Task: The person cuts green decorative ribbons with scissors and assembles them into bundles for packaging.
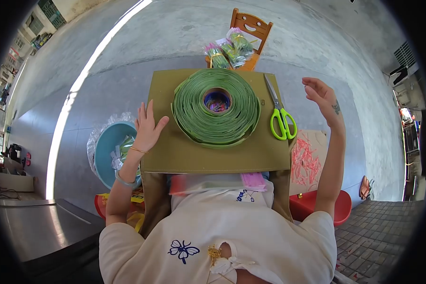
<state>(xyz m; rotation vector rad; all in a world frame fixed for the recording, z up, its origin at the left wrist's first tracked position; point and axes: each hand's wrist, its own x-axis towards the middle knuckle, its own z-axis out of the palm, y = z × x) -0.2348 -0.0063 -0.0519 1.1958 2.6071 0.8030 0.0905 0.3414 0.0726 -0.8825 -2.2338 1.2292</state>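
A large coil of green strips (241, 118) lies on the olive board (175, 158), with a hollow core at its middle. Left of the coil, my left hand (148, 128) is over the board's left edge, fingers apart and holding nothing. My right hand (323, 97) is raised off the board's right side, its fingers extended and slightly bent, with nothing in it. Between the coil and my right hand, scissors with lime-green handles (283, 124) rest on the board, blades pointing away. Pink slips (254, 181) and a clear plastic sheet (208, 182) lie at my lap.
A wooden chair (252, 23) beyond the board holds bagged green bundles (238, 47). At left is a blue basin (104, 154) with plastic packets. Red strips (305, 161) lie on cardboard at right, near a red stool (341, 208). A metal surface (42, 227) stands at lower left.
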